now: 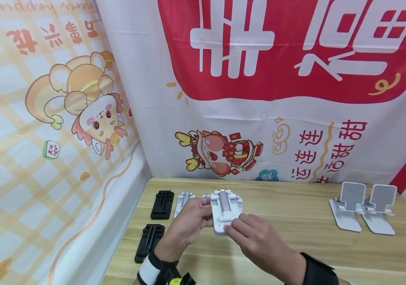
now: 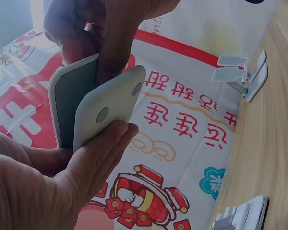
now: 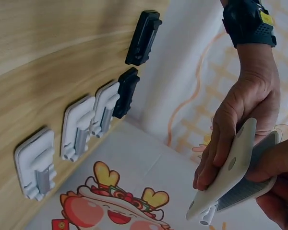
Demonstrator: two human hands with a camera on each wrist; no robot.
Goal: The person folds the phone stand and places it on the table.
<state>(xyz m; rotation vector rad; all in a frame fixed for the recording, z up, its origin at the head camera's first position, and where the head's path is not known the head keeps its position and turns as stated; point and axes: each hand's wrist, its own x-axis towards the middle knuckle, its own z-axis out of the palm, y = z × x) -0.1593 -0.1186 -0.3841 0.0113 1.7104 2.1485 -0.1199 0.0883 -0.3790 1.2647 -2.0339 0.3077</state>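
Observation:
A white folding phone stand (image 1: 220, 225) is held up over the table between both hands. My left hand (image 1: 185, 227) grips its base from the left side, and in the left wrist view the fingers (image 2: 103, 146) lie along the base's outer face with its round pads. My right hand (image 1: 260, 239) pinches the lower edge of the stand. Its thumb (image 3: 271, 163) reaches between the base and the grey-faced panel (image 3: 245, 191), which stand a little apart. Just behind the hands lie folded white stands (image 3: 33, 163), partly hidden in the head view.
Two black folded stands (image 1: 162, 205) lie at the table's left side. At the right rear, two white stands (image 1: 347, 213) stand unfolded with panels raised. A printed cloth (image 1: 153, 118) hangs behind the wooden table (image 1: 292, 213), another along its left.

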